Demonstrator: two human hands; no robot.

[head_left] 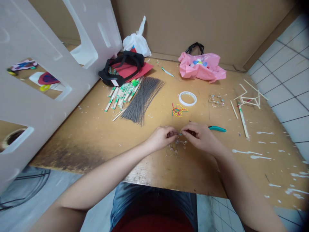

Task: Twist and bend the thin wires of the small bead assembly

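My left hand [161, 138] and my right hand [201, 136] meet low over the table, fingertips almost touching. Both are closed in a pinch on a thin wire piece [177, 142] with small clear beads or loops, which hangs below the fingers. Its exact shape is too fine to make out. Beyond my right hand lies a tool with a teal handle [217, 129], probably pliers, partly hidden by the hand. A similar wire piece [216, 101] rests farther back on the right.
Behind my hands are colored rubber bands [179, 110], a tape roll [187, 92], a bundle of grey wires [142, 101], wrapped chopsticks [116, 98] and a black headset [103, 76]. A pink bag [201, 69] stands at the back; a stick frame [249, 100] lies right.
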